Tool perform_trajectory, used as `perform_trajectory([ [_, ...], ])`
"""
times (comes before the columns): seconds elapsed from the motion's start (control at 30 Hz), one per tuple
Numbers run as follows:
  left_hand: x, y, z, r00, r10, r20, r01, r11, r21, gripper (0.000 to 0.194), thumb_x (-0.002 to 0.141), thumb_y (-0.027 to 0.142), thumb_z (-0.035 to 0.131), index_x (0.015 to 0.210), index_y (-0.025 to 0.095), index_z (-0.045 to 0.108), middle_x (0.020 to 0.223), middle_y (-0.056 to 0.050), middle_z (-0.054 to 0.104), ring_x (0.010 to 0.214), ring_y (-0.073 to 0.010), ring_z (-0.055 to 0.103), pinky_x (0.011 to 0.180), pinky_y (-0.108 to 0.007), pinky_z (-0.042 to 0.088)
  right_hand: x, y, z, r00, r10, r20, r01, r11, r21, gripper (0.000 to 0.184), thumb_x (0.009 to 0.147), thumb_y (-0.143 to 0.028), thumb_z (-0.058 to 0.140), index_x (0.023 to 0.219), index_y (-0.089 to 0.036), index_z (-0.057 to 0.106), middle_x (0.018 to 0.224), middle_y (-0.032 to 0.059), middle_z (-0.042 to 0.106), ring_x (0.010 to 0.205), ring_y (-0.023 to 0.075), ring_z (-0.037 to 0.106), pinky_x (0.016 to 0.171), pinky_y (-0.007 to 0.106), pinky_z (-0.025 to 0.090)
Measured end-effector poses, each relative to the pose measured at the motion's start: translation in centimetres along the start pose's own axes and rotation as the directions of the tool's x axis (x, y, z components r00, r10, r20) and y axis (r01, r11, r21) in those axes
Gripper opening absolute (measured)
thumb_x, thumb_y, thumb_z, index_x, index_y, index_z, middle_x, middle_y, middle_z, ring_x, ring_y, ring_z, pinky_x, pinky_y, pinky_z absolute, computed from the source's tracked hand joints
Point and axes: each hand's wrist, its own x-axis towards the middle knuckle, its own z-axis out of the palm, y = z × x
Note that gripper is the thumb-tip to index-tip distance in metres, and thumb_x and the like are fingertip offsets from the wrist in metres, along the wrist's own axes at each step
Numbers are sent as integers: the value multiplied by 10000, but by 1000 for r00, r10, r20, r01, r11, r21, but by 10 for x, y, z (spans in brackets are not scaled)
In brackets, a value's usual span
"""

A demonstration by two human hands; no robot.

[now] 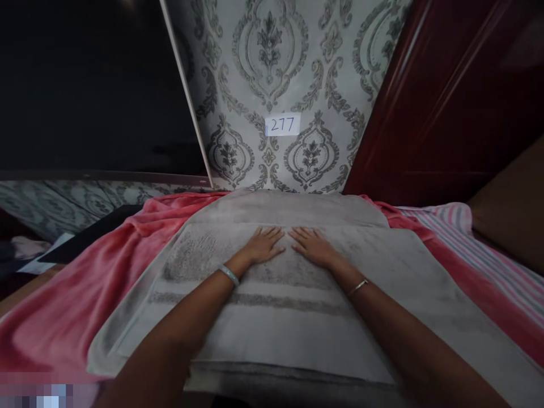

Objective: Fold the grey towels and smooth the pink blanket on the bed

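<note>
A light grey towel (293, 331) lies spread out in front of me, its near part doubled over toward the far side. My left hand (262, 246) rests flat on it near the fold's far edge, fingers spread. Beside it, my right hand (312, 246) is also laid flat, palm down, with the fingers apart. Neither hand grips anything. The thumbs point toward each other with a small gap between them. Darker brushed patches and a band show on the pile around the left hand.
Under the towel is a pink-red blanket (97, 272), draped on both sides. A striped cloth (488, 255) lies at the right. A large dark screen (93, 85) stands at the left, a dark red wooden panel (442, 102) at the right. The patterned wall carries a paper label (283, 124) reading 277.
</note>
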Motion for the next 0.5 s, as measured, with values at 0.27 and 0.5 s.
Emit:
perform_trajectory([
  [0.27, -50, -120, -28, 912, -409, 12, 408, 912, 47, 600, 1044, 495, 302, 1608, 294, 338, 1710, -71, 247, 1583, -314, 197, 1243, -633, 126, -58, 147, -10, 918, 397, -25, -398, 914, -80, 651, 1021, -543, 191, 1616, -329, 347, 1690, 28, 279, 1556, 306, 242, 1226, 632, 200],
  [0.5, -118, -183, -49, 766, -627, -143, 632, 775, -12, 450, 986, 430, 597, 1379, 212, 580, 1447, -120, 570, 1274, -281, 580, 1054, -534, 497, -147, 246, 4, 656, 747, -108, -745, 664, 65, 784, 992, -549, 128, 1642, -143, 295, 1687, 181, 228, 1557, 352, 216, 1159, 635, 272],
])
